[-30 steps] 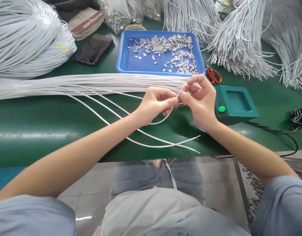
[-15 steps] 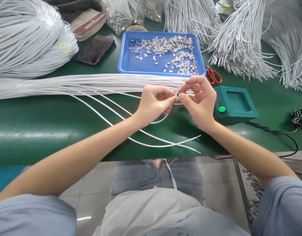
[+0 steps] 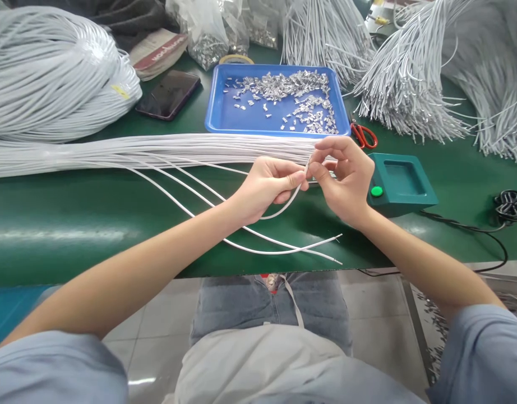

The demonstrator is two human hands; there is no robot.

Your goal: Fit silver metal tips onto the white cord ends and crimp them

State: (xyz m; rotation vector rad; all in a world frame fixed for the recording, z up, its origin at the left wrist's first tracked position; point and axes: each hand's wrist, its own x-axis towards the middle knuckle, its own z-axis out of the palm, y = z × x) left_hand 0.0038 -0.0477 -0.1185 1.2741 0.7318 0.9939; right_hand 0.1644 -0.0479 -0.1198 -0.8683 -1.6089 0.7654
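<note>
A thin white cable (image 3: pixel 286 209) curves up from below into my left hand (image 3: pixel 269 182), whose thumb and index finger pinch it close to its end. My right hand (image 3: pixel 345 171) has its thumb and fingertips closed on the cable's tip, right beside the left fingertips. What exactly lies between the right fingertips is too small to make out. Behind both hands runs a thick bundle of white cables (image 3: pixel 178 147). Two loose cables from it cross on the table in front of me, and their stripped ends (image 3: pixel 336 238) show bare wire.
Beyond the bundle stands a blue tray (image 3: pixel 225 120) with many small metal pieces. Red-handled scissors (image 3: pixel 365 136) and a green device (image 3: pixel 404 182) with a green button are at the right. A phone (image 3: pixel 170 94), a big cable coil (image 3: pixel 52 73) and hanging cable bundles (image 3: pixel 410 78) lie farther back.
The view has shifted slightly, so the table things appear lower. The cable end between my fingertips now stands more upright. Both hands stay pinched together.
</note>
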